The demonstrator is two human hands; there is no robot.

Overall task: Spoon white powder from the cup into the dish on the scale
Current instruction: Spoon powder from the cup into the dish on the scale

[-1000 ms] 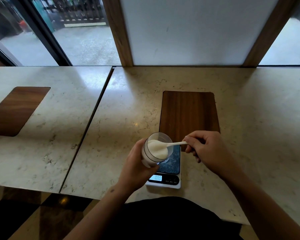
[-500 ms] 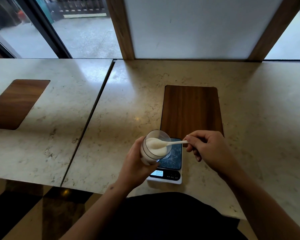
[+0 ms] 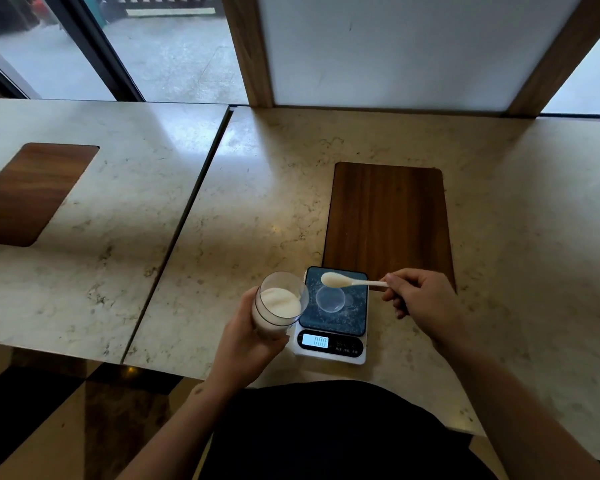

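My left hand (image 3: pixel 248 344) grips a clear cup (image 3: pixel 280 303) of white powder, tilted toward the right, just left of the scale (image 3: pixel 331 315). My right hand (image 3: pixel 421 303) pinches the handle of a white spoon (image 3: pixel 347 280). The spoon's bowl carries powder and hovers over the far edge of a small clear dish (image 3: pixel 330 299), which sits on the dark weighing plate. The lit display (image 3: pixel 315 341) on the scale's white front reads zeros.
The scale stands near the front edge of a marble counter (image 3: pixel 264 202). A wooden inlay (image 3: pixel 388 226) lies just behind the scale, another wooden inlay (image 3: pixel 32 192) on the left slab. A seam (image 3: pixel 184 220) divides the slabs. Wall posts and windows rise at the back.
The spoon has come out of the cup and moved right, over the dish. The cup has shifted left off the scale, uncovering the dish.
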